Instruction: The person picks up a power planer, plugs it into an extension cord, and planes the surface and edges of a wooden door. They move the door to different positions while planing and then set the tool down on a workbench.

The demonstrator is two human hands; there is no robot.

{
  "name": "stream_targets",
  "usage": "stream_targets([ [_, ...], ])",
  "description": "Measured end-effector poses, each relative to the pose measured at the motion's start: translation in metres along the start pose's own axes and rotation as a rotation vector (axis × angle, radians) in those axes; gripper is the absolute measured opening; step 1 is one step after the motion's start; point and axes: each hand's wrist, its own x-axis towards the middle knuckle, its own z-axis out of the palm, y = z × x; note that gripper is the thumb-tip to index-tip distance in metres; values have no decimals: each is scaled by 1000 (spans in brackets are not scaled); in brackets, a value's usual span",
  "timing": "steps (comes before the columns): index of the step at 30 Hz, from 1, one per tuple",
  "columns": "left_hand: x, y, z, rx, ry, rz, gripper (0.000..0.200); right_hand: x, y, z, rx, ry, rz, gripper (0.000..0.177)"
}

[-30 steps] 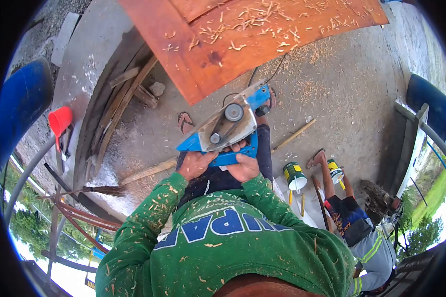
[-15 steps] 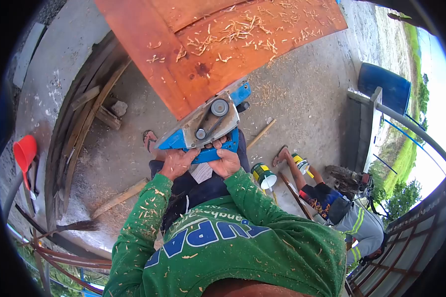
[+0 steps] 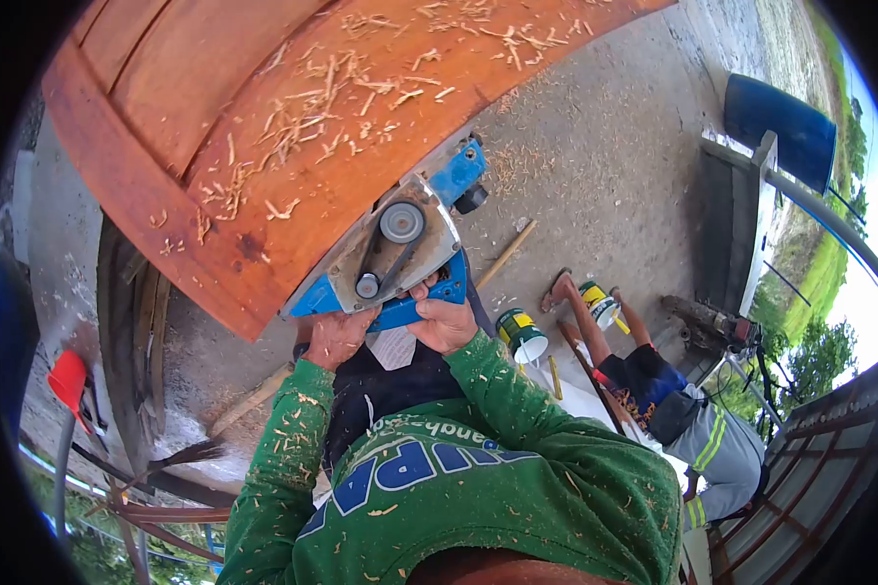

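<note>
A blue and grey electric planer with an exposed belt and two pulleys rests along the near edge of an orange-brown wooden door panel. My right hand is wrapped round the planer's blue rear handle. At the planer's left end, my left hand grips its body, with the fingertips partly hidden. Curled wood shavings lie scattered over the panel, and more cling to my green sleeves.
To the right, a co-worker is beside two paint buckets. A blue barrel lies behind a concrete ledge. A red scoop, a broom and stacked boards are at the left.
In view, the wooden panel has shifted left and down and shows more of its surface. The planer and my hands appear slightly lower and farther left, still together.
</note>
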Motion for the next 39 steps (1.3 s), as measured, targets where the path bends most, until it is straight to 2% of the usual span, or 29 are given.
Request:
stream_targets([
  [3,49,20,0,34,2,11,20,12,-36,-1,-31,-20,-50,35],
  [4,60,27,2,-40,1,-47,20,17,-47,-2,-53,-27,-67,35],
  [7,100,53,-7,-226,-215,-367,18,29,-80,2,-20,-78,-88,36],
  [9,122,59,-4,-271,-307,-461,16,35,-102,3,7,-90,-79,36],
  [11,140,57,12,-254,-284,-395,16,42,-123,-3,-13,-82,-108,36],
  [14,173,65,19,-66,-331,-184,16,54,-155,-5,-31,-75,-127,35],
  [17,209,84,30,-558,-212,-518,21,62,-189,0,-40,-73,-122,35],
  [19,227,83,43,-506,-210,-418,24,68,-213,5,-37,-66,-114,35],
  [22,264,99,48,-651,-188,-345,27,80,-248,6,-59,-52,-109,34],
  [25,297,117,62,-773,-83,-388,29,93,-282,-2,-75,-62,-126,33],
  [28,334,138,57,-622,-52,-302,32,110,-317,-3,-39,-105,-115,32],
  [29,350,149,56,-705,-49,-368,33,114,-330,3,-35,-125,-104,31],
  [31,375,146,75,-737,28,-353,39,125,-349,-2,-63,-141,-162,30],
  [33,399,142,92,-609,37,-154,36,141,-376,-8,-93,-118,-223,30],
  [35,429,141,104,-349,22,25,32,150,-415,-2,-180,-207,-174,31],
  [36,442,147,108,-155,-9,112,31,159,-430,-2,-193,-200,-236,32],
  [38,462,175,96,-284,-99,-17,29,161,-438,-1,-183,-214,-337,32],
  [39,458,179,96,-244,-90,29,27,158,-437,1,-163,-233,-374,32],
])
